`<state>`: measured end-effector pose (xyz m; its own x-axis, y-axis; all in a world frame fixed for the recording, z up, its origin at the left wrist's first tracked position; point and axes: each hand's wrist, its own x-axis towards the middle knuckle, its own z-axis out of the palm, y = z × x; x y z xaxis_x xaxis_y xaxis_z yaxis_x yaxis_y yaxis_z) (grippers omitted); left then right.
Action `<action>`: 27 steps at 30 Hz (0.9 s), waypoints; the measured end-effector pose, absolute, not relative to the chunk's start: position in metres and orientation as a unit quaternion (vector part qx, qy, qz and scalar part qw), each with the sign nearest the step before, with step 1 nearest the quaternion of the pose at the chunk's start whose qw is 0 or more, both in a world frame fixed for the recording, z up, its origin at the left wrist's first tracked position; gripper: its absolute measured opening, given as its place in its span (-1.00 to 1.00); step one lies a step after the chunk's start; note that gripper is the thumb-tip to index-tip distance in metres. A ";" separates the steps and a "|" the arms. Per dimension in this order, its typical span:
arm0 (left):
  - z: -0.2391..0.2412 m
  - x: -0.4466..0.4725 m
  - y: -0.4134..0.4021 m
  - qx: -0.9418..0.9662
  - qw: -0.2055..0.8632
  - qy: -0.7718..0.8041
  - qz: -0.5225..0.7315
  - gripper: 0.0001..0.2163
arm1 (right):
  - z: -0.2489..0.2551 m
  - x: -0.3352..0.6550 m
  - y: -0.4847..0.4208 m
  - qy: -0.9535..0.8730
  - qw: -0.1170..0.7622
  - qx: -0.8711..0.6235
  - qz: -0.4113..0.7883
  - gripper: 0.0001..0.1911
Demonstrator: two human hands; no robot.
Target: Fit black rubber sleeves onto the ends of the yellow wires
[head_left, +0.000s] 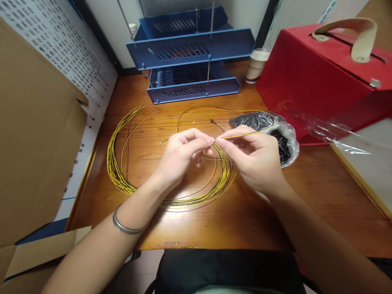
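Observation:
My right hand (pixel 259 159) pinches a thin yellow and black wire (pixel 237 136) between thumb and forefinger, close to one end. Against it, fingertip to fingertip, my left hand (pixel 180 154) is closed in a pinch; whatever sits between its tips is too small to make out. From the right hand the wire loops back over a plastic bag (pixel 289 136) of small black pieces. Beneath my hands lies a coil of yellow and black wires (pixel 225 171), and a bundle of the same wires (pixel 114 168) curves at the left.
A blue tiered tray (pixel 193 88) stands at the back of the wooden table (pixel 174 234). A paper cup (pixel 256 66) and a red box (pixel 309 72) with a beige handle are at the back right. Cardboard (pixel 29 128) borders the left side.

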<state>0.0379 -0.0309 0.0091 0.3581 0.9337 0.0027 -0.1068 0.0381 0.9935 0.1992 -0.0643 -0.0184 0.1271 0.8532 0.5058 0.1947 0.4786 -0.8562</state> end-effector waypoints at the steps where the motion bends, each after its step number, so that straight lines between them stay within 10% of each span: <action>1: 0.010 0.038 -0.030 0.528 0.640 0.377 0.411 -0.85 | -0.019 0.200 -0.064 -0.617 0.608 -0.431 0.251 -0.97; 17: 0.016 0.036 -0.027 0.391 0.788 0.370 0.298 -0.90 | -0.018 0.206 -0.062 -0.721 0.538 -0.425 0.097 -0.89; 27: 0.013 0.036 -0.028 0.499 0.726 0.350 0.319 -0.80 | -0.019 0.203 -0.064 -0.626 0.566 -0.443 0.303 -0.87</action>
